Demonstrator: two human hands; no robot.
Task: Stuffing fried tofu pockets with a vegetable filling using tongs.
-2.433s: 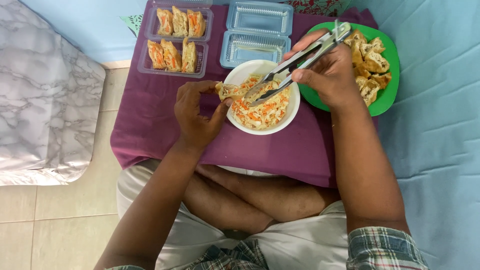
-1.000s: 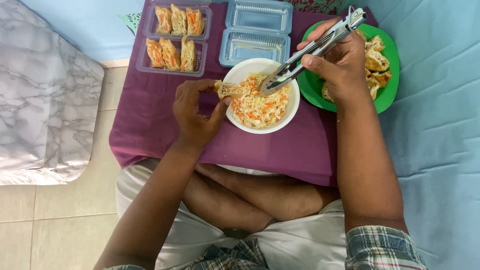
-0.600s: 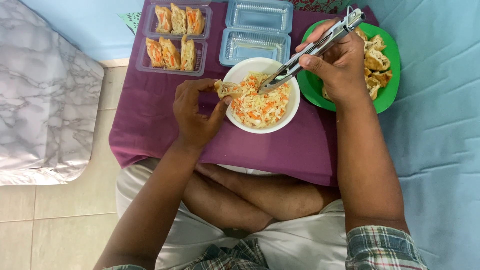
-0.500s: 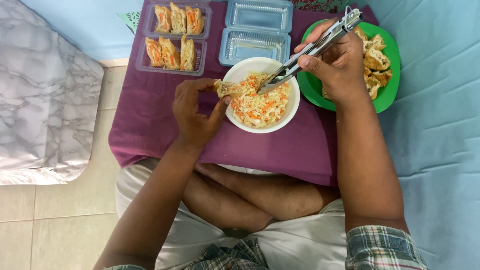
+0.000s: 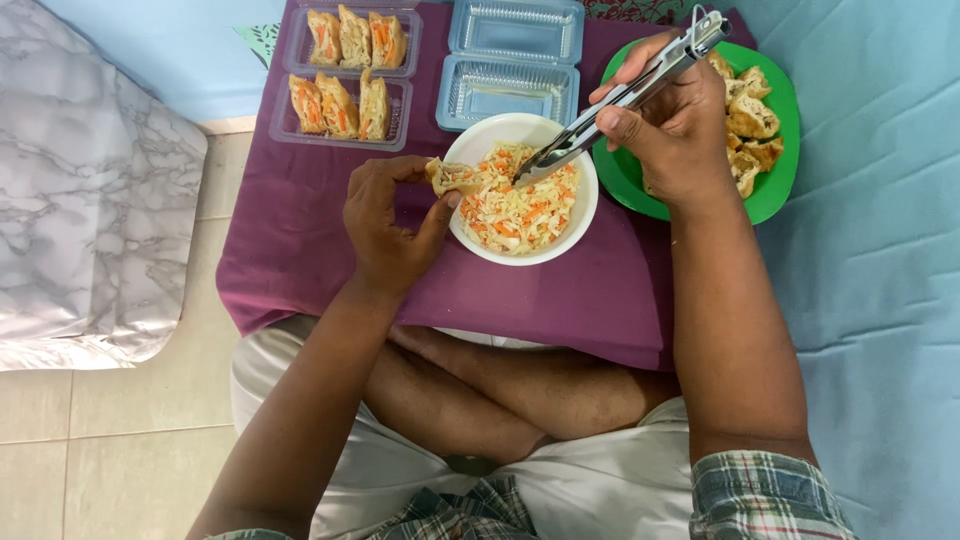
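My left hand (image 5: 385, 225) pinches a fried pocket (image 5: 452, 178) at the rim of the white bowl (image 5: 578, 215) of shredded salad. My right hand (image 5: 675, 125) grips tongs (image 5: 620, 98) dipping into it. Beyond: green plate (image 5: 775, 190) of fried pieces, trays (image 5: 345, 70) of filled pockets.

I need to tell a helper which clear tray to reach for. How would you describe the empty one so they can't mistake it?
Start at the purple cloth and find the white bowl of shredded salad in its middle. Just beyond the bowl's far rim lies the empty clear tray, hinged open in two halves. Unlike the clear tray to its left, which holds rows of stuffed pieces, this one has nothing in it.
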